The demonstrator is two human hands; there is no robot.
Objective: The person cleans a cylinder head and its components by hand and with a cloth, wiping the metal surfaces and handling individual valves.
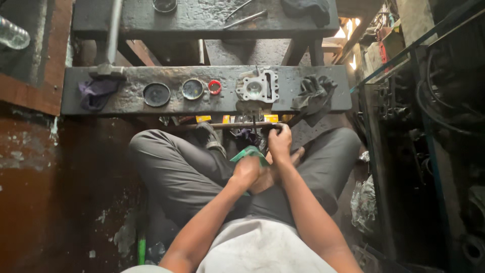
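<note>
The rod [237, 125] is best kept level by the right hand [279, 142], whose fingers are clamped around its end, while the green cloth [249, 152], bunched in the left hand's [246, 171] closed fingers just below, is worked steadily.

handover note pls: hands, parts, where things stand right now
Left hand: closed on a folded green cloth or abrasive sheet, over the lap.
Right hand: gripping a small dark metal part at one end of a long thin rod; what the part is cannot be told.
On the grey stone ledge: silver engine cylinder block, red ring, two round dark lids, dark gloves, purple rag.
Done: block and ring laid out on the ledge.
Left: part in hand, apart from the block.
</note>
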